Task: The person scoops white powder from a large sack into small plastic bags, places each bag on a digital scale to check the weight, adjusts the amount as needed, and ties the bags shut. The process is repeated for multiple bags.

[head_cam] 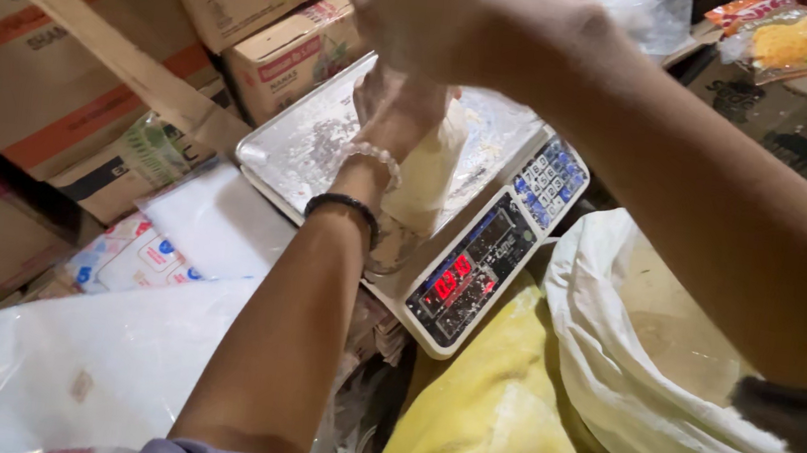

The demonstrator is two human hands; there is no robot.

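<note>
Both hands meet over the digital scale's steel pan (292, 150) — the left hand (397, 116) closed around the neck of a small white filled plastic bag (429, 174) standing upright just beneath it, the right hand (397, 6) directly above, its grip blurred — I cannot tell.

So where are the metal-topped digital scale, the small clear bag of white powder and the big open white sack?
Metal-topped digital scale (479, 264), head view, red display panel.
Small clear bag of white powder (429, 174), head view, its side.
Big open white sack (580, 305), head view, rolled rim.
</note>
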